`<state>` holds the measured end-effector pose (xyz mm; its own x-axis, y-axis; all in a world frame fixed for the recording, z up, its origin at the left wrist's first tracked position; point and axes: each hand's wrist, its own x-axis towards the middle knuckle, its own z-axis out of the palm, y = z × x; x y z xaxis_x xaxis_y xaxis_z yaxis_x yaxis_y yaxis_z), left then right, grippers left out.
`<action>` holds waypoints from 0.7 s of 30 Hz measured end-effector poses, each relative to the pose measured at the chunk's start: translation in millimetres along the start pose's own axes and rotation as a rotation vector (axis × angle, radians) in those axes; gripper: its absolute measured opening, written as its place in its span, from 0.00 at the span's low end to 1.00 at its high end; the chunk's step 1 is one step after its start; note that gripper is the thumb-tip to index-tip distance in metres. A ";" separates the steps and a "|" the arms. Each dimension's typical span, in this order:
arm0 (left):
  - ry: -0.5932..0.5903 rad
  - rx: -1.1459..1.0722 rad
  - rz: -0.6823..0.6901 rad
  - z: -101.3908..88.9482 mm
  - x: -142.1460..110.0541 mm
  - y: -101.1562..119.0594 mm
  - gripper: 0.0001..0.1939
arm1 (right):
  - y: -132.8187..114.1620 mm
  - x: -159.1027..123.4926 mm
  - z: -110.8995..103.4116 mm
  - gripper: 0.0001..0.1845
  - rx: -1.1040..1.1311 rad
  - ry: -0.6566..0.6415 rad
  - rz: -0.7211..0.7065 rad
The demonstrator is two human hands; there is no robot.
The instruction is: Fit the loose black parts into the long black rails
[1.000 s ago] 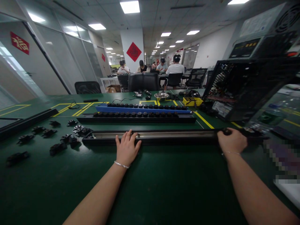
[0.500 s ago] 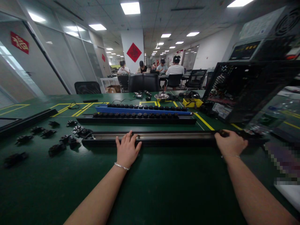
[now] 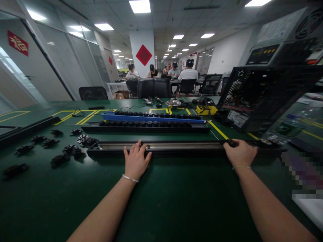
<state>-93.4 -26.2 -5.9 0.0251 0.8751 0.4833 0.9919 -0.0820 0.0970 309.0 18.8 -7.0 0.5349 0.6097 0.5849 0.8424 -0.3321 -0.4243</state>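
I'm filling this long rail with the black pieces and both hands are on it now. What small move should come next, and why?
Probably slide the right hand a little further left along the long rail, pushing the small black piece at its fingers. The channel looks bare between the hands, and the left hand lies flat on the rail, steadying it.

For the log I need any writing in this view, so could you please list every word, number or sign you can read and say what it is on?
Nothing here reads clearly.
Red diamond sign on the white pillar: a dark character, too blurred to read.
Red sign on the glass wall: a gold character, blurred.
Machine panel: orange display marks, too small to read.
White sheet on the machine: print unreadable.
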 end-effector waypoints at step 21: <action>-0.028 -0.003 -0.019 -2.7 0.8 1.5 0.22 | -6.1 -4.8 -1.7 0.19 0.043 -0.037 -0.052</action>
<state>-92.2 -26.9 -2.9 0.0102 0.8895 0.4569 0.9918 -0.0670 0.1085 301.4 16.7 -6.1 0.4868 0.6522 0.5811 0.8651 -0.2680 -0.4239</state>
